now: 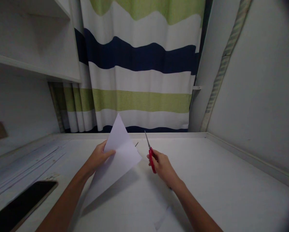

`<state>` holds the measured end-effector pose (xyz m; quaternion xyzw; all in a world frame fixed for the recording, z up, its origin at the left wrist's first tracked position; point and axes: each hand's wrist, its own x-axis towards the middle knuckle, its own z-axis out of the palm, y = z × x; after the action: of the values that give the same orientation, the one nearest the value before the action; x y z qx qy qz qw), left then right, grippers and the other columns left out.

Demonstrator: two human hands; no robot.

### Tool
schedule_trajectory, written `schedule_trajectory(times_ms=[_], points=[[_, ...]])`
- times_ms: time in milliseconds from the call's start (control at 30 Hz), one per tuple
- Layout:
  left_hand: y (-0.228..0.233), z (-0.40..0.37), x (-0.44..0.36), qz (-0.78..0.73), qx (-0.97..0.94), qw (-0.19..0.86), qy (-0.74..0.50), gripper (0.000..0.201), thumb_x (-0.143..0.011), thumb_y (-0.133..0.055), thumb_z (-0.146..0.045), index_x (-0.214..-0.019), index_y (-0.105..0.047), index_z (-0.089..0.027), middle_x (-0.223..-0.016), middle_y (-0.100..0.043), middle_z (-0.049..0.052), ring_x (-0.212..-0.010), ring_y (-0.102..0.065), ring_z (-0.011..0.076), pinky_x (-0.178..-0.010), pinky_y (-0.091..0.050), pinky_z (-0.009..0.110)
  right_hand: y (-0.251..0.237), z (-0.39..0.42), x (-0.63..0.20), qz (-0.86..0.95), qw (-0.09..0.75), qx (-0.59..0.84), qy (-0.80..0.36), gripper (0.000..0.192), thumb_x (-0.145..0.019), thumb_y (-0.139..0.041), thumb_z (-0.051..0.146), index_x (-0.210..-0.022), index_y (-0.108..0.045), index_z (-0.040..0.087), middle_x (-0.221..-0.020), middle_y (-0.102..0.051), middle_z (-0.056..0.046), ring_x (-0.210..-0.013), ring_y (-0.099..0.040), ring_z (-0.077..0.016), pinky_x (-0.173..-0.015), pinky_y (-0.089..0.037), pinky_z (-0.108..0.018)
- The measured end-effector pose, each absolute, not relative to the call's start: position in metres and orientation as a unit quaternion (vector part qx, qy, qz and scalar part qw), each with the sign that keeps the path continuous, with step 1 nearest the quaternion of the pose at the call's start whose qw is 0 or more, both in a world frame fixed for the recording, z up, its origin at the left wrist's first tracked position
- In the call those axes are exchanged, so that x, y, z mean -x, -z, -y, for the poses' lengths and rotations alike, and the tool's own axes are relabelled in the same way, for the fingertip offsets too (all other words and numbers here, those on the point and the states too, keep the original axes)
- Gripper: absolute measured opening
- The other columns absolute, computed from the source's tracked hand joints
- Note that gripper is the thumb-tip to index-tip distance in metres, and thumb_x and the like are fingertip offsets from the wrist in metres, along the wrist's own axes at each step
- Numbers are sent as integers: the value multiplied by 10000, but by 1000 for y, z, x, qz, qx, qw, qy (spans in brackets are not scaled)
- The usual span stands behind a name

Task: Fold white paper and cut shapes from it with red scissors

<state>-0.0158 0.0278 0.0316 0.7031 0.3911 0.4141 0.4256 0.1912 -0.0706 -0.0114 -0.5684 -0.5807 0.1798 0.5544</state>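
Observation:
My left hand pinches a white sheet of paper near its left edge, the thumb lying on the front face. The sheet is tilted up off the table, one corner pointing upward and another toward the right. In my right hand is a pair of scissors with red handles, held upright with the tip pointing up and slightly left. Its blades look closed together and stand apart from the paper, to the right of it. The fingers of my left hand behind the sheet are hidden.
A white table spreads under both hands. At the lower left lies a dark-screened phone. A thin dark object sits behind the paper, and a small paper scrap near the front. A striped curtain hangs at the back.

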Motion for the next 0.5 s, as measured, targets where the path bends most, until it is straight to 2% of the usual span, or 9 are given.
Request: schedule_trajectory(times_ms=[133,300,500], points=[[-29,-31,17,-383,-706,426,-416,390,-584,-589,-312,-936,-574,-146,-849,-651,44,-711,-600,199,-602,-470,285,13,67,-189,547,585,549,-238,239,-714,-480,307,-880,-514,140,-649,-561,-28,-535,-546,-136,-481,-428,-254],[-28,-32,18,-379,-708,438,-404,297,-584,-610,-334,-833,-621,-171,-761,-662,21,-651,-596,179,-560,-461,255,21,60,-192,551,594,555,-189,202,-685,-513,284,-845,-488,164,-739,-563,-29,-664,-531,-139,-613,-417,-273],[-27,-35,20,-384,-717,423,-400,295,-592,-616,-330,-844,-630,-178,-766,-664,12,-631,-591,161,-546,-449,230,22,65,-188,571,532,581,-232,265,-651,-558,349,-796,-410,184,-649,-490,25,-557,-464,-111,-532,-373,-245]])
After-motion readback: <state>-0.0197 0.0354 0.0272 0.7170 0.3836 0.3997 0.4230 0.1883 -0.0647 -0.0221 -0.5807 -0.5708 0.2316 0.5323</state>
